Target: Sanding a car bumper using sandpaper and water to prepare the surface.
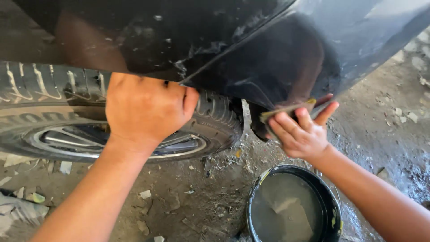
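Car body (277,49): dark, wet panel fills the frame from 10 to 2 o'clock; its upper part runs out of view.
Tyre (49,89): at 9 o'clock, cut off at the left edge, partly hidden behind the left hand; the wheel's metal spokes show below.
Bucket (293,204): black, at 5 o'clock, holding murky water; its lower rim is cropped.
Left hand (145,110): clenched over the wheel-arch edge near centre; fingertips hidden.
Right hand (302,132): at 3 o'clock, fingers pressing a sanding sheet (286,110) flat against the panel's lower edge; most of the sheet is covered.
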